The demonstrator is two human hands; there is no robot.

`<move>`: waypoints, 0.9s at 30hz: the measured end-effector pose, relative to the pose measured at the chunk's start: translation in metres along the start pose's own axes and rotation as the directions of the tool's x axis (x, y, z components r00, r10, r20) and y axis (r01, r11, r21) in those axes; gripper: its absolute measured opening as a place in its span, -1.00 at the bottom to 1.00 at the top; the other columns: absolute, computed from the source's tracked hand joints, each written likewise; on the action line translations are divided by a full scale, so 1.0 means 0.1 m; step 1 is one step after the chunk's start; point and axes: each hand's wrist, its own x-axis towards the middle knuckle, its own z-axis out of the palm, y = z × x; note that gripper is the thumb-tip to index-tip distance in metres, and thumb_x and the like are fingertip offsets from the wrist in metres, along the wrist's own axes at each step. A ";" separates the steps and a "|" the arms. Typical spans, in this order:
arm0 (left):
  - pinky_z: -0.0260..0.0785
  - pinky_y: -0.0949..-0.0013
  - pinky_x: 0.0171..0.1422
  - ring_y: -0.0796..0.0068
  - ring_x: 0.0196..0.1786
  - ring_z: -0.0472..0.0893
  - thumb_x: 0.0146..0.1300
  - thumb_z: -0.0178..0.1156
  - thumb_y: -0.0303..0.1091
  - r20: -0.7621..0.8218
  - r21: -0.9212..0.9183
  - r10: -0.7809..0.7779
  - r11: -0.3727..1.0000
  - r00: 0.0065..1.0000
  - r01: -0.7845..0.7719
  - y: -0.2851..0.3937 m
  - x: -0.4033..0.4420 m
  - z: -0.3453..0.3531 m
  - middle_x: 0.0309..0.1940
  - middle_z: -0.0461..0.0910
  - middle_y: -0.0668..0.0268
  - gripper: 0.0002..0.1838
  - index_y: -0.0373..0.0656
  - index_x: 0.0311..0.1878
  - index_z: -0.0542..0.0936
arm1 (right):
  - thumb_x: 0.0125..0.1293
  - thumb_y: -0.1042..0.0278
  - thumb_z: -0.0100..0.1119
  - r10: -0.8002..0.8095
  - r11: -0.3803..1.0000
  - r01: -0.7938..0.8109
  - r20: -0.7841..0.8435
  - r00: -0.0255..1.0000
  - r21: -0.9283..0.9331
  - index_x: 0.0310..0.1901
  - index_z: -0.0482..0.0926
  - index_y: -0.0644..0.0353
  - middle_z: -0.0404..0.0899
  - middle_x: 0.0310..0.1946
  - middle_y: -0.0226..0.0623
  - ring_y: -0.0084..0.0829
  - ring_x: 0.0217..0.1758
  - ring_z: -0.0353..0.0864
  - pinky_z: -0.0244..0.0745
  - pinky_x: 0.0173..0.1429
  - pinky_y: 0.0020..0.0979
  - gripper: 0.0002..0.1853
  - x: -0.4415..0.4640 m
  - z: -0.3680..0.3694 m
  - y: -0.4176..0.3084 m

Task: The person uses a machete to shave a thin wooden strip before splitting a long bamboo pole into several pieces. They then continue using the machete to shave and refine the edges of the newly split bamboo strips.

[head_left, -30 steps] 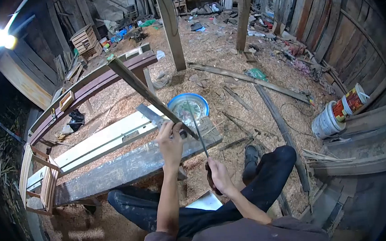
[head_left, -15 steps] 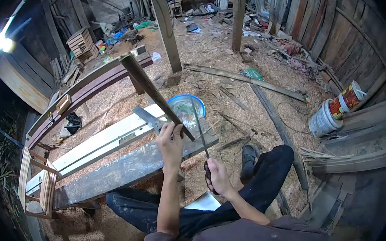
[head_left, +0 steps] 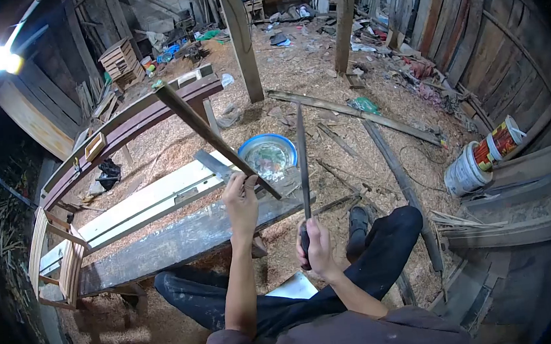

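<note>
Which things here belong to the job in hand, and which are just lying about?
Probably in use:
- long-bladed tool, in the right hand
- dark wooden strip, in the left hand
- worn grey plank, below the strip's near end

Probably lying about:
- blue-rimmed basin
- slatted crate
- green plastic

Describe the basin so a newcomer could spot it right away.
Find the long dark bench running in from the left. Just beyond its right end sits a round basin. Its bright blue rim sets it apart from the pale board and shavings nearby.
</note>
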 end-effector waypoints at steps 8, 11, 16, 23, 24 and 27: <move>0.52 0.39 0.03 0.52 -0.12 0.66 0.55 0.22 -0.38 0.087 -0.027 -0.067 0.997 0.994 0.070 0.16 0.28 0.04 -0.23 0.68 0.26 -0.79 -0.38 -0.02 0.67 | 0.64 -0.31 -0.22 0.343 0.939 -0.342 -0.029 0.939 0.038 -0.32 0.35 0.10 0.27 -0.75 -0.44 -0.56 -0.83 0.22 0.14 -0.72 -0.45 -0.40 -0.12 -0.06 0.45; 0.46 0.43 -0.08 0.56 -0.21 0.62 0.64 0.09 -0.25 0.139 -0.064 -0.076 0.994 0.987 0.085 0.25 0.38 -0.03 -0.33 0.70 0.30 -0.68 -0.33 0.07 0.68 | 0.66 -0.25 -0.18 0.134 0.986 -0.140 -0.073 0.988 -0.088 -0.33 0.37 0.12 0.28 -0.72 -0.47 -0.59 -0.77 0.29 0.18 -0.66 -0.45 -0.43 -0.06 -0.14 0.50; 0.49 0.26 -0.09 0.37 -0.24 0.63 0.64 0.08 -0.29 0.123 0.055 -0.130 0.991 0.984 0.124 0.16 0.21 0.03 -0.25 0.72 0.10 -0.66 -0.34 0.24 0.61 | 0.67 -0.13 -0.10 -0.305 0.876 0.238 -0.098 0.947 -0.418 -0.36 0.43 0.16 0.33 -0.63 -0.52 -0.63 -0.66 0.36 0.24 -0.56 -0.45 -0.47 0.05 -0.37 0.43; 0.49 0.10 0.06 -0.07 -0.06 0.67 0.44 0.26 -0.43 0.245 0.101 -0.013 0.995 0.969 -0.012 -0.42 -0.42 0.34 -0.09 0.66 -0.05 -0.60 -0.22 0.31 0.58 | 0.62 -0.15 0.01 0.051 0.915 -0.126 -0.202 0.978 -0.383 -0.26 0.57 0.30 0.43 -0.61 -0.41 -0.47 -0.62 0.52 0.34 -0.52 -0.33 -0.43 -0.06 -0.71 0.41; 0.49 0.10 0.06 -0.07 -0.06 0.67 0.44 0.26 -0.43 0.249 0.097 -0.014 0.995 0.969 -0.011 -0.44 -0.47 0.37 -0.09 0.66 -0.05 -0.60 -0.22 0.31 0.58 | 0.61 -0.18 0.01 0.004 0.881 -0.099 -0.202 0.979 -0.462 -0.25 0.59 0.33 0.48 -0.60 -0.36 -0.39 -0.60 0.57 0.40 -0.47 -0.29 -0.40 -0.01 -0.80 0.50; 0.46 0.03 0.07 -0.10 -0.05 0.60 0.37 0.32 -0.43 0.339 0.184 -0.068 0.983 0.938 0.005 -0.38 -0.56 0.44 -0.14 0.56 0.00 -0.58 -0.22 0.27 0.57 | 0.60 -0.19 0.01 -0.263 0.768 0.099 -0.171 0.949 -0.632 -0.30 0.58 0.33 0.49 -0.63 -0.31 -0.41 -0.59 0.54 0.41 -0.43 -0.28 -0.38 0.09 -1.00 0.76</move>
